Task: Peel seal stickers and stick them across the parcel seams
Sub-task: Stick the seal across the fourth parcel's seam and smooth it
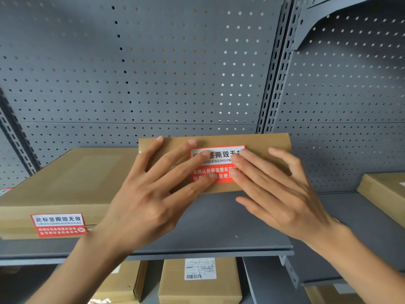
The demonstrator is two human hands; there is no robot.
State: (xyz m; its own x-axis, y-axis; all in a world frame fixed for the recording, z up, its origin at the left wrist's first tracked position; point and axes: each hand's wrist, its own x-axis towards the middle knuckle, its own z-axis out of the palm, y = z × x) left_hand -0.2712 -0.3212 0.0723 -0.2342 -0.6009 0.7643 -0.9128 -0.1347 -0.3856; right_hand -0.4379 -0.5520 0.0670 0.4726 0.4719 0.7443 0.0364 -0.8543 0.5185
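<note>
A brown cardboard parcel (pixel 258 142) stands on the grey shelf against the pegboard. A red and white seal sticker (pixel 215 163) lies across its front seam. My left hand (pixel 151 194) rests flat on the parcel, straight fingers spread, two fingertips pressing the sticker's left part. My right hand (pixel 278 189) lies flat too, its fingertips pressing the sticker's right edge, thumb hanging free below the parcel. Both hands cover parts of the sticker's print.
A larger flat parcel (pixel 65 183) with its own seal sticker (pixel 58 224) lies at the left on the grey shelf (pixel 219 227). Another parcel (pixel 385 191) sits at the right edge. More boxes (pixel 199 281) stand on the shelf below. A perforated metal back panel (pixel 153 62) rises behind.
</note>
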